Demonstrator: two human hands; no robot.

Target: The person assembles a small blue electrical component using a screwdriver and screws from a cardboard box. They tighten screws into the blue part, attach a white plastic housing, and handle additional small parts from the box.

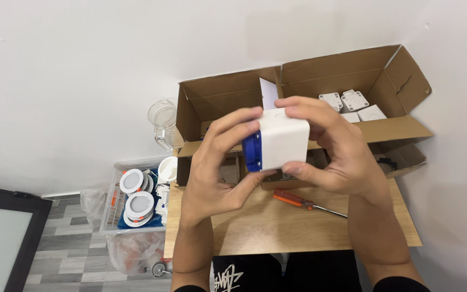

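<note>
I held a white box-shaped unit with a blue part on its left face up in front of me, above the middle of the wooden bench. My left hand had its grip closed on the blue side, fingers curled over the top edge and the thumb pressed against the lower corner. My right hand was clamped on the white body from the other side, fingertips lying across the top and the thumb under the bottom edge, so the unit sat squeezed between both hands, clear of the bench. Below it on the bench lay a screwdriver with an orange handle, its metal shaft pointing to the right. Behind my hands stood two open cardboard boxes side by side against the white wall: the left box showed a white sheet leaning inside, and the right box held several white square parts, some with raised corners. A smaller open carton sat just in front of the right box, with something dark inside that I could not make out. To the left of the bench, on the floor, a clear plastic crate held round white lamp fittings with orange clips, and a clear plastic jug stood just behind it, beside the left box. A crumpled clear bag lay on the grey floor under the crate.
</note>
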